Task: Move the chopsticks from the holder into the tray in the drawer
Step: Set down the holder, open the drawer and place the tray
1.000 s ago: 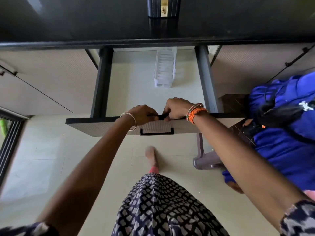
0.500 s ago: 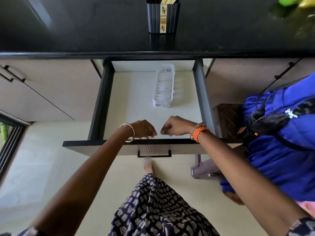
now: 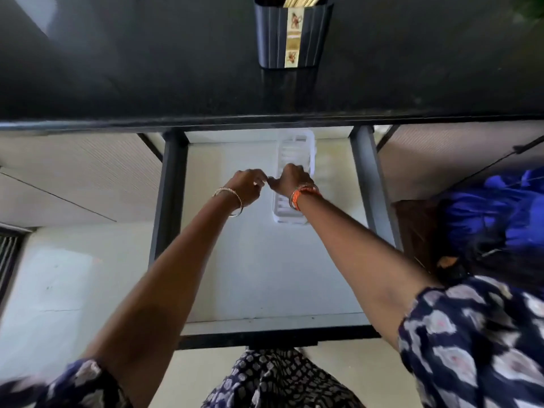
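Chopsticks not yet moved: pale tips stand in the dark holder on the black counter, at twelve o'clock.

Step in hand, as I judge it: the reach between opening and picking. The drawer stands pulled out, the white tray lying empty at its twelve o'clock end. Both hands hover over the drawer, loosely curled and holding nothing: left hand at nine o'clock of the tray, right hand above its middle. Next move calls for lifting a hand past the counter edge to pinch the sticks together.
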